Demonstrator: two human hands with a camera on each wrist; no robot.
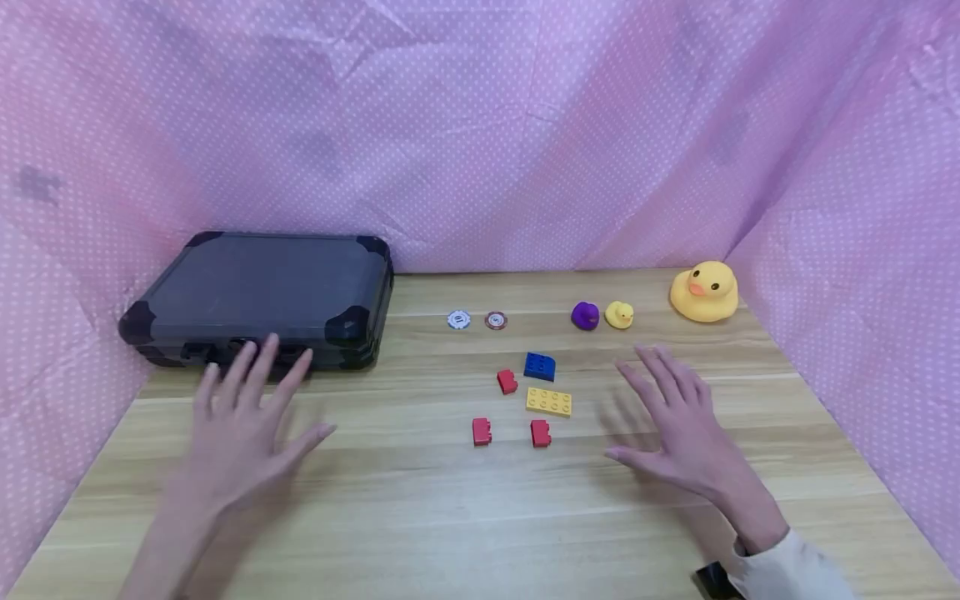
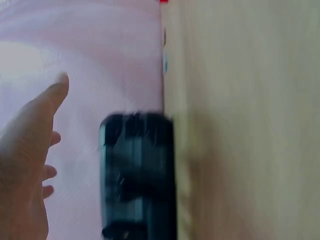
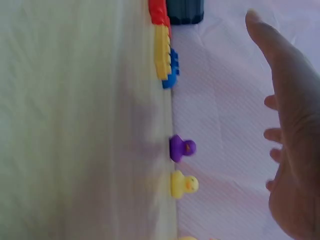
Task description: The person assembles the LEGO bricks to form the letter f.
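Note:
My left hand (image 1: 243, 433) hovers with spread fingers over the table, its fingertips in front of the latched side of a dark grey case (image 1: 262, 287). On the right, my right hand (image 1: 686, 425) is held up with its fingers extended, holding nothing. Between the hands lie a yellow brick (image 1: 549, 402), a blue brick (image 1: 540, 366) and three small red bricks (image 1: 540, 433). Behind them are a purple duck (image 1: 585, 316) and a small yellow duck (image 1: 619, 314). In the right wrist view, the ducks and bricks appear sideways beyond the right hand (image 3: 295, 130).
Two poker chips (image 1: 459, 319) lie right of the case. A large yellow duck (image 1: 705, 292) sits in the far right corner of the wooden table (image 1: 420, 525). A pink dotted cloth (image 1: 480, 142) hangs around the back and sides.

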